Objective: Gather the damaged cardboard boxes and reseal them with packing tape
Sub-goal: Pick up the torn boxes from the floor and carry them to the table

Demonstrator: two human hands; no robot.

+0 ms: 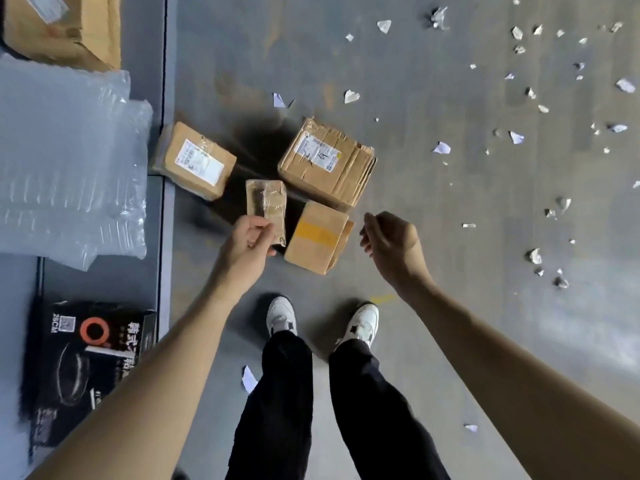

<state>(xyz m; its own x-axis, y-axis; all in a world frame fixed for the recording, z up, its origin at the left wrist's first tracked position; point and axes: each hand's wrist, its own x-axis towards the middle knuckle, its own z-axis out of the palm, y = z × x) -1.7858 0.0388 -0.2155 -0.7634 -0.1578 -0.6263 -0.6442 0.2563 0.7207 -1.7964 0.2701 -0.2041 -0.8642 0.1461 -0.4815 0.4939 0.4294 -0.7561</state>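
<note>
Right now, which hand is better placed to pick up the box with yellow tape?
Probably the right hand: it holds nothing and hangs just beside the box with yellow tape. The left hand is busy pinching a small taped packet.

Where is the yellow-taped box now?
Head view: the yellow-taped box lies on the floor between the left hand and right hand, just below the large crumpled box.

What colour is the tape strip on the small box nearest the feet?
Yellow, a broad tape strip across the small box; the head view shows it.
</note>
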